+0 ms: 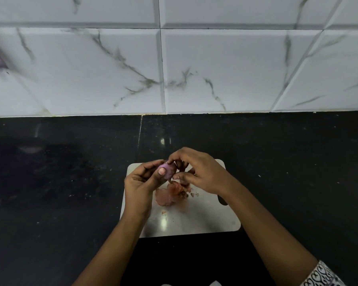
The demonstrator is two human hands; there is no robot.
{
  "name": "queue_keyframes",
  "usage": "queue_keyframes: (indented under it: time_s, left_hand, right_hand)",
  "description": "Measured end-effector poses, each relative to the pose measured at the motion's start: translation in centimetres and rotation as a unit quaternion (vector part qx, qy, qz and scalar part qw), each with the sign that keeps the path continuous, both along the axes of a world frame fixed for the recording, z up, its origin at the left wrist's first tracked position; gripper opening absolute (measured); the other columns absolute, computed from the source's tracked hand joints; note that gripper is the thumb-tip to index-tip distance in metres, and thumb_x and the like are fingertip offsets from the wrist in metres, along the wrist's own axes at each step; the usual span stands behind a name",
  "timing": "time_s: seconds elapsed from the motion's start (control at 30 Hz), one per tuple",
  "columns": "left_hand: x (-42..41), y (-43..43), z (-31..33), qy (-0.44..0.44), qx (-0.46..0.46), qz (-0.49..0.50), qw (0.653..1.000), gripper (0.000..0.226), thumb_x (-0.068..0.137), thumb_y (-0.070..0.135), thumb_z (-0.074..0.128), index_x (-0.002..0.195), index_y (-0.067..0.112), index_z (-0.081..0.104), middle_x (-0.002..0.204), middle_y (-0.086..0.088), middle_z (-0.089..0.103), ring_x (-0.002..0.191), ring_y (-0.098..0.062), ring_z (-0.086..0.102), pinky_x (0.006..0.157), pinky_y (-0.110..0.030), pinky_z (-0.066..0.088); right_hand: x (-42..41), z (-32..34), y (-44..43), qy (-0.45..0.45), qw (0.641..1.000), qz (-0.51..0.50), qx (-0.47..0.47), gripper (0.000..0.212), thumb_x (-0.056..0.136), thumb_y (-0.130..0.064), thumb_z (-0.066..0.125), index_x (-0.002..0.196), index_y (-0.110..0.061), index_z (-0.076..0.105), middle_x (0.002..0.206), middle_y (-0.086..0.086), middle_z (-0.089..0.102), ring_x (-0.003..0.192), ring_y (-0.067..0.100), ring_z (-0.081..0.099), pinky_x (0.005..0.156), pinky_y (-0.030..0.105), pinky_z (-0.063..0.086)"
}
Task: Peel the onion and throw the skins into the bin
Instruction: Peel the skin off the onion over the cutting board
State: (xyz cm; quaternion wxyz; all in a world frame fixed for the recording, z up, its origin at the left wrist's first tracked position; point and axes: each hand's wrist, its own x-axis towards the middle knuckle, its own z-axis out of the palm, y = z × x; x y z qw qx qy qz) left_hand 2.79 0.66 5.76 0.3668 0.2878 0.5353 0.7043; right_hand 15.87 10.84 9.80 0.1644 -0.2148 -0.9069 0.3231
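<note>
Holding the onion (167,171) just above the board (194,221), the left hand (139,188) has its fingers and thumb curled round the small purple bulb, thumb pressed on the near face. That looks meant to steady it and turn the far side towards the other hand. The right hand (205,174) comes in from the opposite side, forefinger on the top end and thumb at the bottom end, pinching the bulb. I judge it is working at a loose layer, though the hands hide whether any skin is caught between the fingertips.

The skins (170,195) lie in a pinkish heap on the board right below the hands, with small crumbs beside them. Peeling over the board looks deliberate: scraps drop in one place and can be gathered in one go. The board sits on the black bench (70,182), near its front edge, well out from the tiled wall (215,69). A dark object (222,201) shows at the board's right edge, half under the right forearm; I cannot tell what it is. A patterned sleeve (322,275) shows on the right arm.

No bin is in view, so the skins have yet to go anywhere. No brand, label or writing can be read anywhere.
</note>
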Motion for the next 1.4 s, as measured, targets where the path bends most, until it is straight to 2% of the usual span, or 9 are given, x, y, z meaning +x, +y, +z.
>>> queue_keyframes:
  time_s: [0.17,0.3,0.47,0.73,0.87,1.0,1.13,1.23,1.4]
  left_hand:
    - [-0.2,0.2,0.3,-0.005,-0.015,-0.005,1.0,0.022,0.073,0.016,0.062,0.093,0.011,0.067,0.082,0.003,0.075,0.08,-0.014,0.072,0.069,-0.024,0.058]
    - [-0.4,0.3,0.2,-0.013,-0.024,-0.011,1.0,0.027,0.072,0.022,0.064,0.096,0.01,0.067,0.084,0.002,0.075,0.082,-0.014,0.071,0.07,-0.026,0.058]
    - [-0.4,0.5,0.3,-0.02,-0.044,-0.019,0.999,0.026,0.075,0.022,0.06,0.097,0.01,0.067,0.084,0.0,0.075,0.08,-0.015,0.071,0.069,-0.026,0.058]
    - [-0.6,0.7,0.6,-0.06,-0.087,-0.026,0.994,0.03,0.075,0.032,0.058,0.094,0.012,0.069,0.083,-0.002,0.075,0.078,-0.013,0.07,0.066,-0.022,0.056]
    - [-0.6,0.9,1.0,-0.122,-0.11,-0.025,0.986,0.038,0.071,0.04,0.059,0.093,0.011,0.07,0.079,-0.002,0.075,0.075,-0.013,0.07,0.065,-0.02,0.056]
    - [-0.5,0.6,0.9,-0.139,-0.146,-0.024,0.979,0.043,0.073,0.043,0.059,0.096,0.008,0.071,0.079,-0.004,0.075,0.076,-0.016,0.071,0.066,-0.021,0.056]
    - [-0.4,0.4,1.1,-0.149,-0.181,-0.027,0.972,0.032,0.086,0.038,0.057,0.088,0.01,0.072,0.072,-0.006,0.073,0.064,-0.013,0.069,0.056,-0.019,0.054]
    - [-0.3,0.4,1.3,-0.141,-0.185,-0.03,0.972,0.032,0.085,0.038,0.058,0.087,0.009,0.073,0.072,-0.007,0.073,0.062,-0.013,0.069,0.055,-0.019,0.054]
    - [-0.6,0.6,1.6,-0.14,-0.191,-0.031,0.971,0.03,0.082,0.037,0.061,0.079,0.01,0.073,0.071,-0.009,0.073,0.063,-0.017,0.068,0.06,-0.023,0.056]
  right_hand:
    - [-0.3,-0.4,0.1,0.012,1.0,-0.01,0.012,0.022,0.082,-0.015,0.068,0.102,-0.015,0.059,0.096,-0.013,0.053,0.077,-0.009,0.05,0.066,0.0,0.041]
    - [-0.2,-1.3,-0.1,0.052,0.998,-0.035,0.001,0.014,0.079,-0.014,0.071,0.09,-0.011,0.062,0.088,-0.014,0.051,0.075,-0.007,0.052,0.069,0.003,0.044]
    - [-0.2,-0.7,0.0,0.043,0.999,-0.021,0.002,0.03,0.081,-0.019,0.068,0.11,-0.018,0.057,0.099,-0.014,0.053,0.082,-0.003,0.054,0.071,0.004,0.045]
    - [0.1,-1.0,0.5,0.04,0.999,-0.014,0.009,0.013,0.08,-0.016,0.07,0.092,-0.014,0.067,0.09,-0.014,0.055,0.079,-0.005,0.054,0.072,0.006,0.046]
    - [0.4,-1.3,0.8,0.028,0.995,-0.092,0.027,0.009,0.083,-0.015,0.067,0.09,-0.015,0.062,0.089,-0.013,0.053,0.076,-0.005,0.053,0.064,0.006,0.04]
    - [0.3,-1.0,0.2,0.035,0.996,-0.078,-0.03,0.027,0.081,-0.015,0.069,0.105,-0.021,0.058,0.103,-0.017,0.049,0.086,-0.003,0.058,0.068,0.005,0.046]
    - [-0.4,-1.2,-0.4,0.007,0.999,-0.021,0.023,0.036,0.082,-0.018,0.068,0.116,-0.021,0.056,0.119,-0.005,0.05,0.097,0.005,0.055,0.079,0.017,0.051]
    - [-0.6,-1.6,-0.3,0.012,0.999,-0.006,0.04,0.033,0.082,-0.015,0.068,0.113,-0.016,0.058,0.117,0.0,0.052,0.096,0.009,0.055,0.078,0.019,0.052]
    - [-0.8,-2.4,-0.1,0.037,0.999,-0.017,0.031,0.021,0.08,-0.012,0.07,0.099,-0.013,0.06,0.11,-0.002,0.053,0.094,0.004,0.052,0.077,0.013,0.05]
